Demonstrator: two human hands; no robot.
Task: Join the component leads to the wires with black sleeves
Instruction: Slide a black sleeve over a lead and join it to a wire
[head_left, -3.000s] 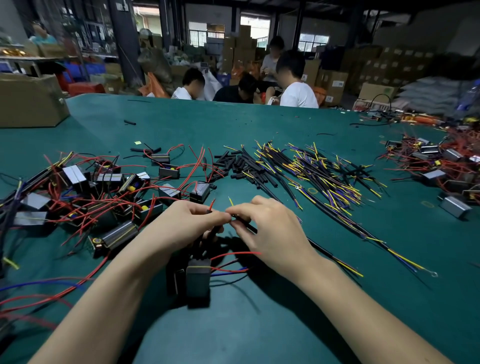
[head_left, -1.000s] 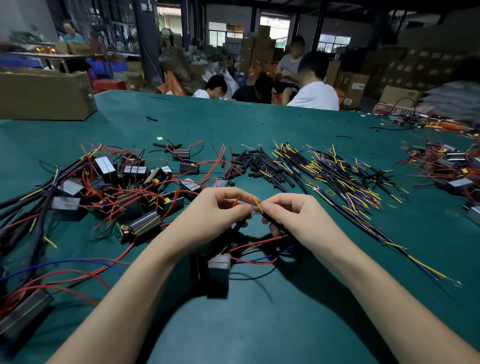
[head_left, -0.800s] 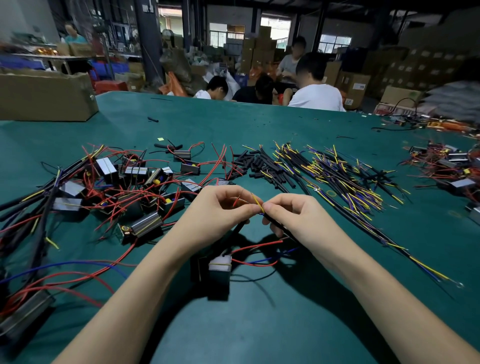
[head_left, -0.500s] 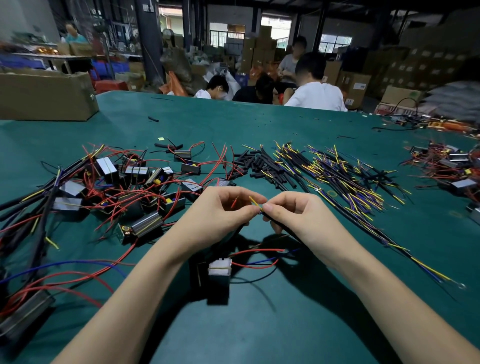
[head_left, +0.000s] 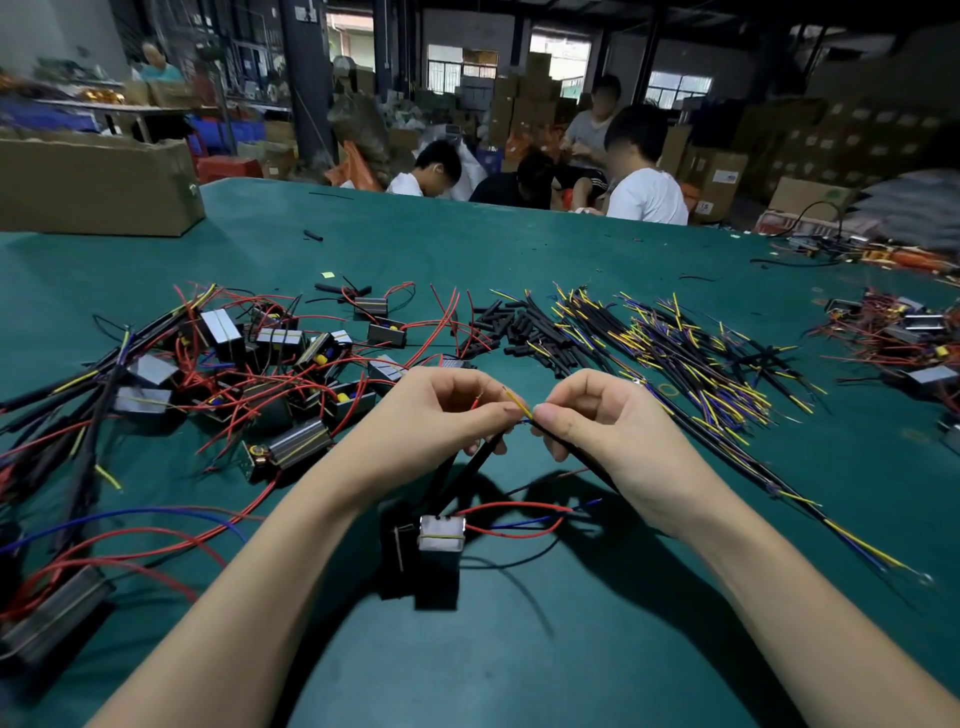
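Observation:
A small black block component (head_left: 439, 540) with a silver top hangs below my hands, its red and blue leads trailing right. My left hand (head_left: 441, 415) pinches the component's upper lead, where a black sleeve (head_left: 478, 460) runs down toward the block. My right hand (head_left: 597, 415) pinches a black-sleeved wire (head_left: 582, 457) whose yellow tip (head_left: 517, 402) sticks up between my fingertips. The two hands meet fingertip to fingertip; the joint itself is hidden by fingers.
A tangle of components with red leads (head_left: 249, 374) lies to the left. Loose black sleeves (head_left: 519, 332) and a spread of sleeved yellow-blue wires (head_left: 691, 364) lie behind and right. A cardboard box (head_left: 98, 187) stands far left. Several people sit beyond the green table (head_left: 519, 649).
The hands have stayed pressed together at the fingertips, working the yellow tip; the component below shifted slightly. Since three seconds ago the view moved closer and the hands rose a little.

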